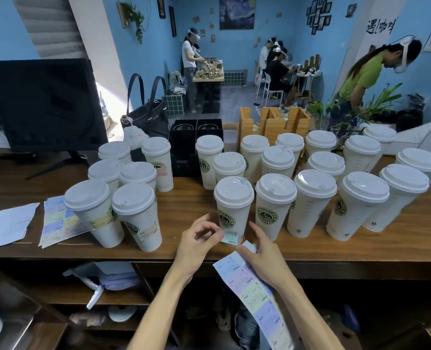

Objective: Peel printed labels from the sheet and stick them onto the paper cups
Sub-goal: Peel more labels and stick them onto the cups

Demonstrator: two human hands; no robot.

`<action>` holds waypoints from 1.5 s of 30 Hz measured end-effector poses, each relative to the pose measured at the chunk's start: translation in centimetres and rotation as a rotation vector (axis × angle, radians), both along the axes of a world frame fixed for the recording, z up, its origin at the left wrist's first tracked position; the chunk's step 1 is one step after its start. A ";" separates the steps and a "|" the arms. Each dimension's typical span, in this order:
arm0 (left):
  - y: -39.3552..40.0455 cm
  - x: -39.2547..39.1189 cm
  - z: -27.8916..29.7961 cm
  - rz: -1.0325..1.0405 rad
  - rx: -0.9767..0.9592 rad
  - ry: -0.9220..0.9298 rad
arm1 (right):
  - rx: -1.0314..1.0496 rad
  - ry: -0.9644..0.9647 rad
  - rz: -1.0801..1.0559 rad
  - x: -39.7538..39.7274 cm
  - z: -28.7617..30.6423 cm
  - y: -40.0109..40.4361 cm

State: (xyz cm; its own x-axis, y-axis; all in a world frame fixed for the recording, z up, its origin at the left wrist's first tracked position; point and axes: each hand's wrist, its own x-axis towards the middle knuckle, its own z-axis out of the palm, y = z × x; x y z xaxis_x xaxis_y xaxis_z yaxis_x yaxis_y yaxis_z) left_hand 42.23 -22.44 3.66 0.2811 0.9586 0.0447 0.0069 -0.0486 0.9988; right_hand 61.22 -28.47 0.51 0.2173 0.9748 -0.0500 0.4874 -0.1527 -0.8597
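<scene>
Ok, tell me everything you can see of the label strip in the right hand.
The label strip is a long, narrow paper sheet of printed labels in pastel blocks: pale blue, green, then lilac, each bearing small dark text too small to read. The right hand holds its upper end, just below the counter edge; the rest hangs down and away toward the lower right, unsupported. Its white top end curls up. The left hand pinches a single peeled label just above.

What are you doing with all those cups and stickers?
A person is putting printed labels on lidded paper cups. The left hand pinches one small label, just in front of an unlabelled cup on the wooden counter. The right hand holds the long label sheet. A few cups at the left, like this labelled cup, already have theirs; the many at the right show none.
</scene>
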 end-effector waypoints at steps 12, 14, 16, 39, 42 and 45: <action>-0.6 0.5 0.9 0.078 -0.044 -0.059 | 0.075 0.081 -0.014 -1.2 1.0 1.3; -0.7 0.4 1.5 0.089 -0.047 -0.092 | 0.090 0.080 -0.024 -1.4 1.3 1.2; -0.9 0.2 2.1 0.081 -0.028 -0.093 | 0.132 0.057 -0.043 -1.7 1.8 1.0; -2.5 1.1 4.8 0.264 -0.124 -0.320 | 0.323 0.126 -0.037 -3.6 6.4 -0.7; -2.5 1.2 5.3 0.285 -0.123 -0.297 | 0.310 0.136 -0.042 -3.7 6.0 -0.7; -2.5 1.0 5.4 0.273 -0.077 -0.215 | 0.300 0.143 -0.035 -3.7 6.0 -0.6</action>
